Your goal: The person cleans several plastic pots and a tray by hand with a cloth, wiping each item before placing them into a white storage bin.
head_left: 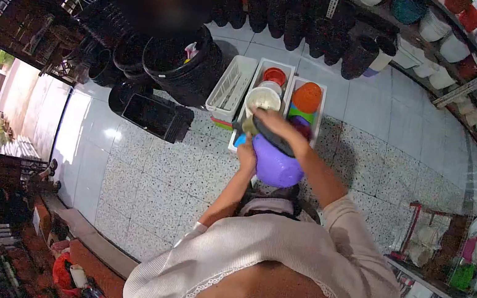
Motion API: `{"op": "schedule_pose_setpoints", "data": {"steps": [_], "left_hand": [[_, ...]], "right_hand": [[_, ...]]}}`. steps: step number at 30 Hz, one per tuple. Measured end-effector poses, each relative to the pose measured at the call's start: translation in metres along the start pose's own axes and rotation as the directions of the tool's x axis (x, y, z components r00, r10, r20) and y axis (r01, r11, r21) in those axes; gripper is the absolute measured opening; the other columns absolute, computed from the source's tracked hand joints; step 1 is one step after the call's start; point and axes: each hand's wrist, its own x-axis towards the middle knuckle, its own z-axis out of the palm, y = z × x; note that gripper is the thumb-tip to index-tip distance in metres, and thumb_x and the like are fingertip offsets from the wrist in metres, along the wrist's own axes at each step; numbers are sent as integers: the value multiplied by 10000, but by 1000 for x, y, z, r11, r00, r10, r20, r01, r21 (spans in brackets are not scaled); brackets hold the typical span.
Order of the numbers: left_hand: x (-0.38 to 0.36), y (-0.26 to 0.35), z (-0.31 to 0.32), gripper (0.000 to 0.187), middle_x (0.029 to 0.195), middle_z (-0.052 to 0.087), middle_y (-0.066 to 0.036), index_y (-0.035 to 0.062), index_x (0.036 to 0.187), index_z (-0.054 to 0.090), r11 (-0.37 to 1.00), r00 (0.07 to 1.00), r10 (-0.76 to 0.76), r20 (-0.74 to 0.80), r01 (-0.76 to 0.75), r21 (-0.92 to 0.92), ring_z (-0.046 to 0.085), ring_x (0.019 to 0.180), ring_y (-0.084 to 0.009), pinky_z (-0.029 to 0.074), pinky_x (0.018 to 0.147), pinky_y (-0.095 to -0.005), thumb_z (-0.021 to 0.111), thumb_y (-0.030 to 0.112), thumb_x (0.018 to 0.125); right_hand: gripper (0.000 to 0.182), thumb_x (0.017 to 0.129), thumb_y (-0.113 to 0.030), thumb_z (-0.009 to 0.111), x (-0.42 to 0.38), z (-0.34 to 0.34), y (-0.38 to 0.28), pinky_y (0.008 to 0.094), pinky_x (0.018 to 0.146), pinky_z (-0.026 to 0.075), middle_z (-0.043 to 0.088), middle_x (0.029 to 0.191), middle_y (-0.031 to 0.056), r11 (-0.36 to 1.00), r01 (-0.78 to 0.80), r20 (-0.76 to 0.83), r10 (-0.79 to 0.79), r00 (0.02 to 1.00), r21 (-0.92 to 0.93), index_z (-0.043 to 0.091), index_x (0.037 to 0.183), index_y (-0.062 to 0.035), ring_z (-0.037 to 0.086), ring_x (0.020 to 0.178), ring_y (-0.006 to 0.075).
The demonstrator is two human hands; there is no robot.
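Both our hands grip a purple pot [275, 164]: left hand [246, 156] closed on its side, right hand [277, 124] clasping the rim.

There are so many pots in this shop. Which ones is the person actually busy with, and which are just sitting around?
In hand:
- purple pot, steadied by the left hand
- dark dish on top of it, under the right hand

Lying about:
- white trays on the floor
- orange pot
- white pot
- big black tubs
- shelf of dark pots
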Motion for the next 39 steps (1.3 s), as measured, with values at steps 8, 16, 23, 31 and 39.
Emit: {"op": "schedule_pose_setpoints", "data": {"steps": [8,16,23,31,39], "left_hand": [[55,-96,-83,630,703,578,-115,-86,764,560,845,957,-122,-264,239,478,522,610,-175,452,547,-359,480,533,850],[178,-158,-111,781,1076,555,-277,-139,1045,537,704,750,-418,-514,624,339,522,1035,-401,417,856,-451,366,595,843],[290,-272,-117,801,1142,514,-273,-139,1132,466,733,768,-486,-418,618,285,501,1065,-390,427,849,-447,384,600,836],[290,-281,-96,635,831,594,-309,-168,872,561,838,707,-291,-645,514,185,593,765,-392,453,701,-439,505,463,838],[336,-330,-131,446,822,601,-202,-119,883,571,820,846,-167,-506,404,405,566,744,-293,444,722,-389,548,322,823]], "right_hand": [[523,821,-501,498,-26,5,111,387,808,461,592,985,92,352,-104,-97,510,855,930,543,1092,-55,558,895,251],[466,884,-415,350,-97,25,236,430,778,503,621,987,121,-41,143,-118,366,923,989,590,1037,-47,609,894,278],[379,838,-348,429,-151,115,255,465,766,499,623,999,136,397,6,-209,469,858,918,613,1007,-64,609,875,304],[413,841,-353,402,-148,173,286,445,795,492,643,969,133,-155,-26,135,748,650,988,628,992,-43,618,875,307],[454,847,-417,452,-93,179,261,436,919,413,554,1168,93,655,-259,-113,468,876,710,537,1149,-88,524,1077,275]]}}
